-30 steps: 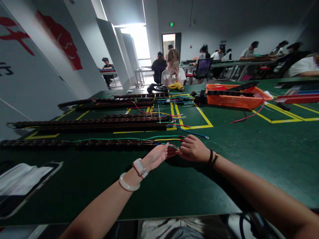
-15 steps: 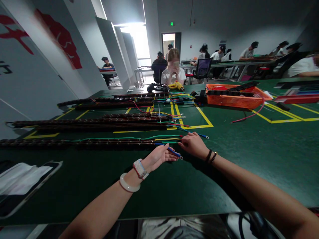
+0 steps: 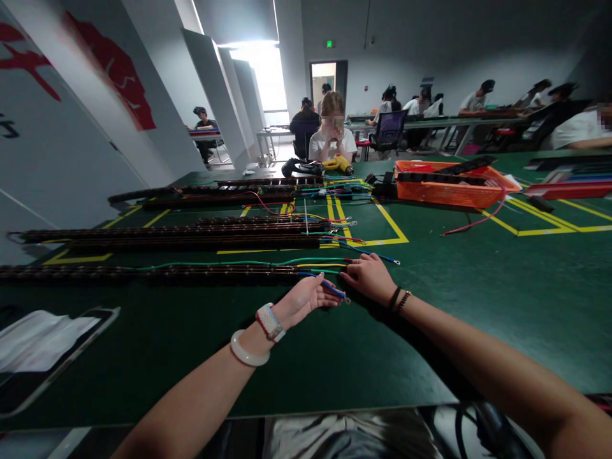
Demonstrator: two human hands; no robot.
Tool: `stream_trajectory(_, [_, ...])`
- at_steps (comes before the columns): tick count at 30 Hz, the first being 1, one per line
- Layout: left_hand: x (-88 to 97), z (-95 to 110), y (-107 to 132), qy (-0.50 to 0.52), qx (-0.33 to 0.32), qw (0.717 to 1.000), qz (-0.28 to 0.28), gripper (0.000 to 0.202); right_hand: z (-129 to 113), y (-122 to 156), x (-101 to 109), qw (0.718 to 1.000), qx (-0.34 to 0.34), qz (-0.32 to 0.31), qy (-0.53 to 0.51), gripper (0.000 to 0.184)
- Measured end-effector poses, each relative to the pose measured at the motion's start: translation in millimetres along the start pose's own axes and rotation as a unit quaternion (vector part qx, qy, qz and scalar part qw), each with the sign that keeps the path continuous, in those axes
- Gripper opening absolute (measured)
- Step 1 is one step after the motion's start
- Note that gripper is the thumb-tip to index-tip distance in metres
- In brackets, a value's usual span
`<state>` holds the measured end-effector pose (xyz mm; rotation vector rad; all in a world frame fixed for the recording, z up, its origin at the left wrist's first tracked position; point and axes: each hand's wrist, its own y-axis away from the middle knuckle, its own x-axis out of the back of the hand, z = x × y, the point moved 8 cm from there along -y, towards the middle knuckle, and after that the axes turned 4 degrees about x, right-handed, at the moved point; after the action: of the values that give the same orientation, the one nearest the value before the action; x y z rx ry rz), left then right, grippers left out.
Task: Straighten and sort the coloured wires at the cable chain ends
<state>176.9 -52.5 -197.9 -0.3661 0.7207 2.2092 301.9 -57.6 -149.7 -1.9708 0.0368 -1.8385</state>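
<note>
A long dark wire bundle [image 3: 229,273] lies across the table in front of me, with coloured wires coming out of its right end. My left hand [image 3: 310,298] is palm up, its thumb over a blue wire [image 3: 333,290] that runs across the fingers; a metal ring terminal [image 3: 347,300] ends it past the fingertips. Just to the right, my right hand [image 3: 373,278] is closed with bent fingers at the ends of a green wire [image 3: 310,261] and a yellow wire [image 3: 322,266]. Its fingers hide those ends, so exactly which wires are gripped is unclear.
More dark wire bundles [image 3: 191,237] lie farther back on the green table [image 3: 468,293], among yellow tape lines. An orange basket [image 3: 444,192] and a yellow heat gun [image 3: 339,164] are beyond. At left lies a tray with white paper [image 3: 43,341]. A person [image 3: 332,137] sits opposite.
Both hands keep nearly the same pose on the wires. The view has shifted very slightly; nothing has visibly been picked up or let go.
</note>
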Motion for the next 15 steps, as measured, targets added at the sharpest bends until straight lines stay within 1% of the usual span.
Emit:
stream_trajectory(6, [-0.1, -0.5, -0.8, 0.011, -0.003, 1.000, -0.017, 0.032, 0.5, 3.2, 1.8, 1.000, 0.016, 0.006, 0.007, 0.039])
stream_trajectory(9, [0.4, -0.4, -1.5, 0.012, -0.004, 1.000, -0.011, 0.031, -1.4, 2.8, 7.5, 1.000, 0.019, 0.022, 0.005, 0.040])
stream_trajectory(12, [1.7, -1.2, -2.0, 0.016, -0.001, 1.000, -0.004, 0.030, -4.7, 4.2, 20.6, 0.998, 0.030, 0.056, -0.010, 0.042])
stream_trajectory(15, [1.8, -1.4, -2.0, 0.019, -0.003, 1.000, -0.010, 0.031, -14.1, 10.4, 40.1, 0.990, 0.088, 0.105, -0.023, 0.044])
